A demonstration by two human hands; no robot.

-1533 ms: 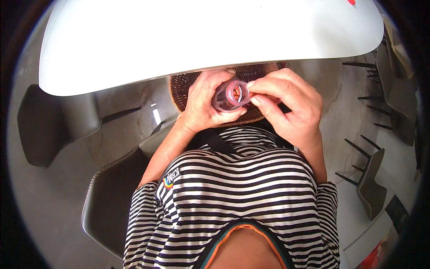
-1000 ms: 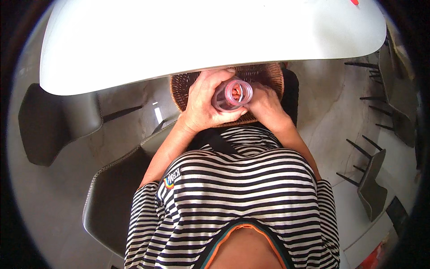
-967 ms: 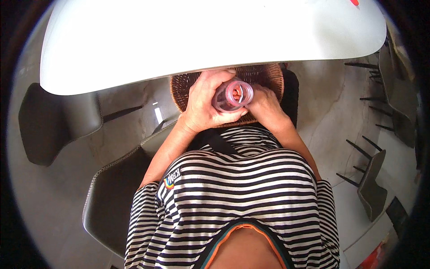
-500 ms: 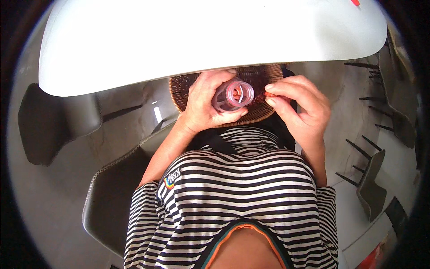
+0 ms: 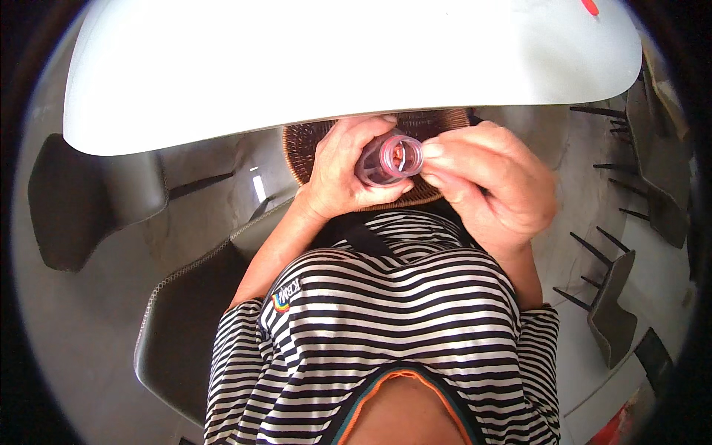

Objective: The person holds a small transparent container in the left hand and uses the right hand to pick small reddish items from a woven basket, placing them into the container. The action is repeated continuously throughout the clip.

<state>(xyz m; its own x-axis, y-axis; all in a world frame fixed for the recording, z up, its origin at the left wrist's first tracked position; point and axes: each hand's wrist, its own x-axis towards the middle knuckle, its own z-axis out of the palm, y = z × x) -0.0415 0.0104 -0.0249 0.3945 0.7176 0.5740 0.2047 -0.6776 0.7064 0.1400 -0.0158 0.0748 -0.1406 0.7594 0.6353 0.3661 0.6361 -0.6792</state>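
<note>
My left hand (image 5: pixel 332 169) is wrapped round a clear plastic bottle (image 5: pixel 373 167), whose uncapped round mouth tilts to the right. Small reddish pieces (image 5: pixel 399 157) and a white strip show inside it. At the right side of the mouth, my right hand (image 5: pixel 495 179) has thumb and forefinger pinched close to the rim. Whatever sits between those fingertips is hidden. Under both hands lies a brown wicker basket (image 5: pixel 298 152) on my lap, its contents mostly covered by the hands and bottle.
A white table (image 5: pixel 334 59) spans the top, its near edge just beyond my hands and over the basket's far side. A red object (image 5: pixel 590 7) lies on it at the far right. Grey chairs stand to the left (image 5: pixel 70 204) and right (image 5: pixel 614 311).
My right hand has moved left to the bottle's mouth; the small red piece that showed in its fingertips is out of sight. My left hand and the bottle have barely shifted.
</note>
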